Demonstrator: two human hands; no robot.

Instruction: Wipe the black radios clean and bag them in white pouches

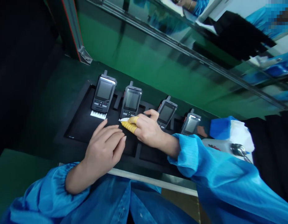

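Note:
Four handheld radios with screens and stub antennas stand in a row on a black foam tray [78,124]. Under the lower edge of the leftmost radio [104,90] lies a white printed label strip [98,115]. My right hand [147,129], with yellow finger cots on two fingers, pinches a small white label [124,119] at the lower end of the second radio [131,99]. Right of that hand are the third radio [166,112] and the fourth radio [192,123]. My left hand [106,146] hovers below the first two radios, fingers loosely extended, holding nothing visible.
A green panel [146,62] with a metal rail rises behind the tray. To the right are a clear bottle [218,144], a blue box [220,127] and white paper [242,135]. A co-worker's blue sleeve [201,6] shows beyond the panel.

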